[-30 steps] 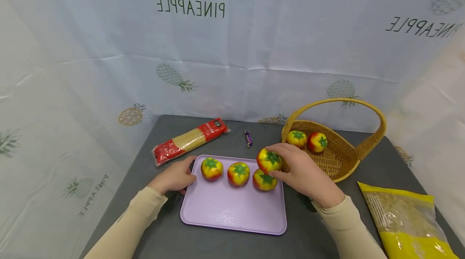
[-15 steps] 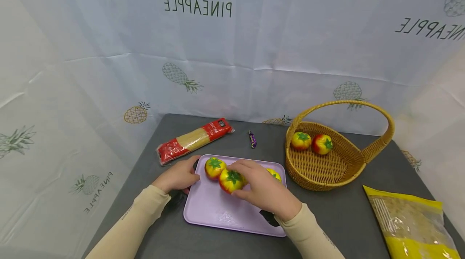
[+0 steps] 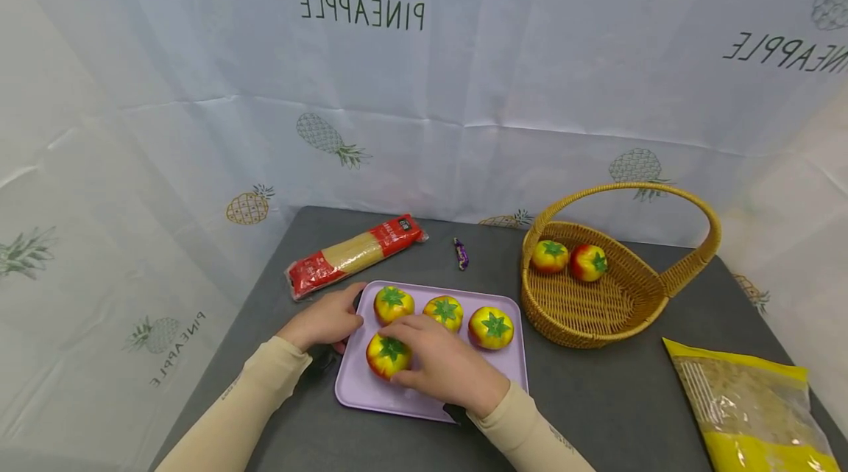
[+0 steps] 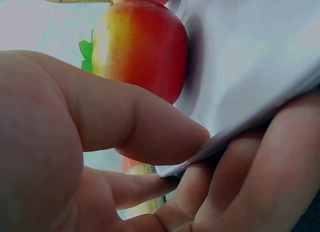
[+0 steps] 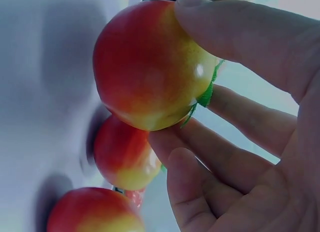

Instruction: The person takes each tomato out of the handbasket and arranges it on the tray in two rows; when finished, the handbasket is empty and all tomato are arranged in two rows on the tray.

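Note:
My left hand (image 3: 326, 319) grips the left rim of a lilac tray (image 3: 523, 369). In the left wrist view its thumb (image 4: 165, 129) lies on top and its fingers curl underneath. Over the front left part of the tray, my right hand (image 3: 447, 361) holds a red-and-yellow tomato-like fruit (image 3: 384, 358) with a green star-shaped leafy top. In the right wrist view thumb and fingertips pinch this fruit (image 5: 150, 67), and a shadow lies on the tray beside it. Behind it, a left fruit (image 3: 392, 306), a middle fruit (image 3: 442, 312) and a right fruit (image 3: 490, 328) form a row.
A wicker basket (image 3: 583, 310) with a tall handle stands right of the tray, two similar fruits (image 3: 568, 261) inside. A red noodle packet (image 3: 358, 255) and a small purple-wrapped candy (image 3: 461, 254) lie behind the tray. A yellow-and-clear bag (image 3: 751, 406) lies at the right.
My right hand has carried its fruit leftward and forward-to-near, from the tray's back right corner to its front left part. My left hand keeps its grip on the rim.

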A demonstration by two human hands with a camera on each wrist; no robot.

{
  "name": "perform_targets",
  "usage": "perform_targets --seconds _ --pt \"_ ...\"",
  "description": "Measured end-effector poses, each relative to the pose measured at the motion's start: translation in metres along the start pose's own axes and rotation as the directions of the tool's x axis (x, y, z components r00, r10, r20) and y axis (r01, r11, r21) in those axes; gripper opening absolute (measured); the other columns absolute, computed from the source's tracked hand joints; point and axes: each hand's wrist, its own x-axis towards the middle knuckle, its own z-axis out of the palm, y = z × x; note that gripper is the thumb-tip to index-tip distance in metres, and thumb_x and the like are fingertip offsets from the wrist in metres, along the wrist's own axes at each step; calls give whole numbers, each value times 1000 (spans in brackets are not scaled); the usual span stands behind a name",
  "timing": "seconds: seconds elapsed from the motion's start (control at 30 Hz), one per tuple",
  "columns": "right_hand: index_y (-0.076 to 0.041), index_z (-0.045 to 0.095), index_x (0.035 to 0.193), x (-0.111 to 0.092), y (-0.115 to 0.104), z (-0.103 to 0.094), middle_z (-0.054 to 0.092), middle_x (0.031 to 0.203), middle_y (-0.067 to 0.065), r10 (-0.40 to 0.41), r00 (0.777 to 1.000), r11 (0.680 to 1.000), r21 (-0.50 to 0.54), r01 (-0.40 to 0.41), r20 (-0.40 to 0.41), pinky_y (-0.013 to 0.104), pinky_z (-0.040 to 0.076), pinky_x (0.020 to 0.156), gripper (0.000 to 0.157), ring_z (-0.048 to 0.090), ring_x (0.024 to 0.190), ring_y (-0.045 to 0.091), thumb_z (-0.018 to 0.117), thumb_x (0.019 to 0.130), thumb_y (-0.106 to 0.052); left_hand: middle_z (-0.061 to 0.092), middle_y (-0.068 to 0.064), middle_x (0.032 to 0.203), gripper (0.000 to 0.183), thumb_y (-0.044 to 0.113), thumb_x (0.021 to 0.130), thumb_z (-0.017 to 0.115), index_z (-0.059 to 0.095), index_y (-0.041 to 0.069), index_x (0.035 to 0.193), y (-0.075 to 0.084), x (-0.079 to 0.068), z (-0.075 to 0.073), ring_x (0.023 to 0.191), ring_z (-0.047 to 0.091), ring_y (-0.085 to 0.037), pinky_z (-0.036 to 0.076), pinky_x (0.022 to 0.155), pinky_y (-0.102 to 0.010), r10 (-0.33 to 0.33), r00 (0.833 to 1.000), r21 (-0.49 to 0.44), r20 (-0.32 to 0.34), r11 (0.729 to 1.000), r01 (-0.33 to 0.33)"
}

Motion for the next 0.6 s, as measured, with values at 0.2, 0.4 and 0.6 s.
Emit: perform_targets --seconds 0.2,0.4,0.6 --pt "-23 67 143 3 1 6 68 141 -8 -31 1000 999 -8 31 -4 35 54 116 56 62 128 10 88 92 -26 65 -12 95 77 10 95 67 38 9 166 1 -1 -1 62 66 -25 62 52 -33 -2 1000 -6 -2 1000 2" --pt "-21 67 143 4 1 9 68 141 -6 -35 999 999 -8 35 3 32 54 115 55 62 127 11 87 92 -26 66 -12 96 77 10 95 66 38 8 166 1 0 0 62 67 -24 62 53 -34 6 1000 -11 -3 1000 -6" --pt "-19 68 142 5 0 11 68 140 -5 -51 999 998 -24 51 -5 31 55 114 54 63 126 11 87 92 -26 66 -12 96 77 10 94 67 39 9 166 1 0 0 63 67 -24 62 53 -33 5 1000 -7 -4 1000 -5"
